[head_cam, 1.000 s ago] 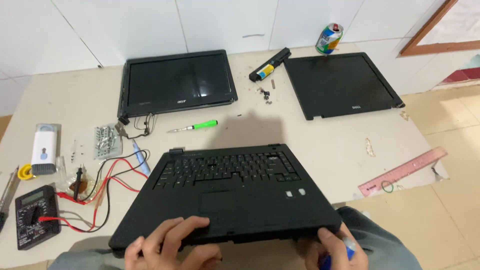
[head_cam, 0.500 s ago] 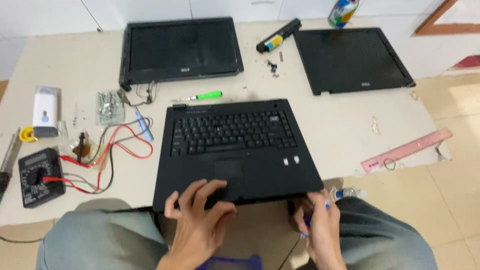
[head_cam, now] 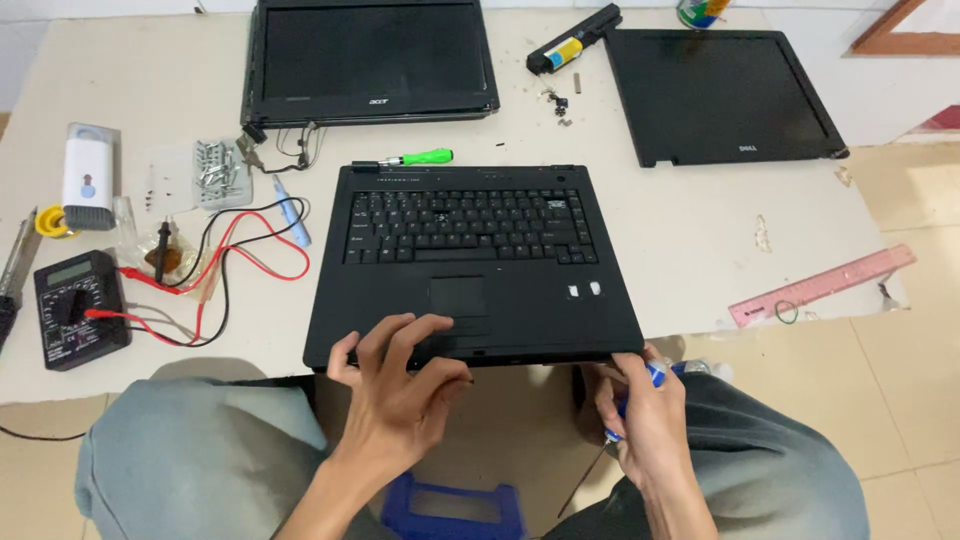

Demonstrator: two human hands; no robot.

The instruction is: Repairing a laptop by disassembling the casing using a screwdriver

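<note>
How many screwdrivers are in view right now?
2 clearly: a green-handled screwdriver on the table just behind the laptop base, and a blue-handled screwdriver in the right hand at the laptop's front right corner. Others may be hidden.

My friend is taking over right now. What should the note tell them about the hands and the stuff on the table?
Left hand: fingers spread on the front edge of the black laptop base, pressing it at the table's near edge.
Right hand: below the table edge, gripping a blue-handled screwdriver.
Green screwdriver lies just behind the base. Two detached screen panels and a battery sit at the back; multimeter with red and black leads on the left.
Done: screen off the base. Left: keyboard remains in place.
</note>
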